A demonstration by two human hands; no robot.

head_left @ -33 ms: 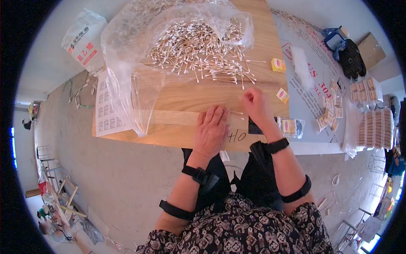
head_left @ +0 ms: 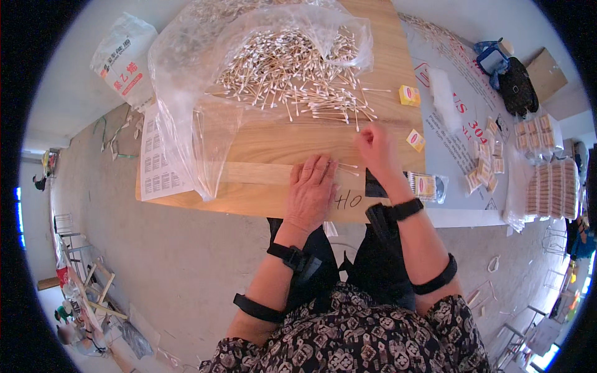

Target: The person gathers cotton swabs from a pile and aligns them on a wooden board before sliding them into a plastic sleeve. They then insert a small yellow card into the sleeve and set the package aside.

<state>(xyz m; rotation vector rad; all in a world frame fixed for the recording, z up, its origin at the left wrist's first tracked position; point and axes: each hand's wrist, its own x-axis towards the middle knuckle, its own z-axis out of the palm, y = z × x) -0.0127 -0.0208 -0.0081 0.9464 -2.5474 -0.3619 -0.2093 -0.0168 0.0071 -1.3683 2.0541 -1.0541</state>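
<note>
A big heap of cotton swabs (head_left: 289, 68) spills out of a clear plastic bag (head_left: 186, 93) onto a wooden board (head_left: 261, 149). My left hand (head_left: 311, 189) lies flat on the board near its front edge. A few swabs (head_left: 347, 168) stick out beside its fingertips. My right hand (head_left: 376, 146) is at the near edge of the heap, fingers curled and pinched on a few swabs. Both wrists wear black straps.
A printed sheet (head_left: 158, 165) lies under the bag at the board's left. Small yellow boxes (head_left: 408, 94) sit at the board's right edge. A filled swab packet (head_left: 426, 185), stacked packets (head_left: 550, 189) and a black bag (head_left: 516, 87) are on the grey table to the right.
</note>
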